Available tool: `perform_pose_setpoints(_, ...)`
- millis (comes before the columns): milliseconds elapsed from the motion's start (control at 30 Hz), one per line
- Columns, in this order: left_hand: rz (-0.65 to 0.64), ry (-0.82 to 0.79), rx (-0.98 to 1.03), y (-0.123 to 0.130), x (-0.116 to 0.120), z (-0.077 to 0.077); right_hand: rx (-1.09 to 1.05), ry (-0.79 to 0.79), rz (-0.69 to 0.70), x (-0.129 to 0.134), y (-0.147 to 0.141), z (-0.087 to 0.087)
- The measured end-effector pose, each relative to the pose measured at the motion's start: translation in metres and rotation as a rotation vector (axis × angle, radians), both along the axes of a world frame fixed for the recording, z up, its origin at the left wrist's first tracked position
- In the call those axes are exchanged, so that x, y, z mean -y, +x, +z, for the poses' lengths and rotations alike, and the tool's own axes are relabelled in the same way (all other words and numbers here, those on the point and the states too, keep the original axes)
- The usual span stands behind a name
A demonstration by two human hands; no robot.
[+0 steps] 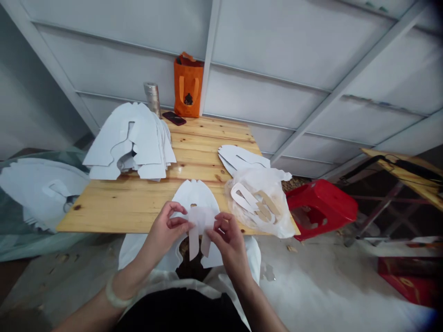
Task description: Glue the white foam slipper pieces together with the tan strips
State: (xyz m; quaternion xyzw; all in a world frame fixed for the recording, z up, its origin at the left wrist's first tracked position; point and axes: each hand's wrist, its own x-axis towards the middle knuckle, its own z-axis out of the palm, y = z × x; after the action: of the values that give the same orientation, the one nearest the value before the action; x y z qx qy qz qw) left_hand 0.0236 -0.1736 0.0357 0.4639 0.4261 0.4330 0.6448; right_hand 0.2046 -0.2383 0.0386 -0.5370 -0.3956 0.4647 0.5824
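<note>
Between my hands is a small white U-shaped strip (200, 217) with two legs hanging downward. My left hand (173, 226) pinches its left side between thumb and fingers. At its right side my right hand (229, 237) grips the edge with thumb and fingertips. Behind the strip lies a white dome-shaped cutout sheet (195, 191) with a small central hole and an open slot below. Its lower part reaches over the table's front edge, above my lap. Whether the strip touches the sheet I cannot tell.
A stack of white cutouts (131, 138) sits on the wooden table (194, 152). At right are more cutouts (242, 157) and a plastic bag (263, 203) with U-shaped pieces. An orange bag (188, 92), metallic cylinder (152, 97) and phone (174, 118) stand behind; a red stool (321, 207) is right.
</note>
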Motion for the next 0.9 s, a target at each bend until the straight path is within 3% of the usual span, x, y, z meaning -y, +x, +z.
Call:
perform_pose_setpoints(100,0.0,0.023,-0.059,-0.003,-0.01,-0.004,0.035,0.024,-0.014,-0.008,-0.002,-0.005)
perform_pose_setpoints(233,-0.022,0.058,-0.155,-0.002,-0.024,-0.011,0.066,-0.055,0.031,-0.025,-0.001,-0.011)
perform_pose_setpoints(467,0.058,0.234,-0.317,0.001,-0.043,-0.029,0.324,-0.034,0.006,-0.052,-0.003,-0.032)
perform_pose_setpoints(900,-0.112,0.359,-0.517,-0.005,-0.061,-0.039,0.41,-0.136,-0.014,-0.06,-0.002,-0.05)
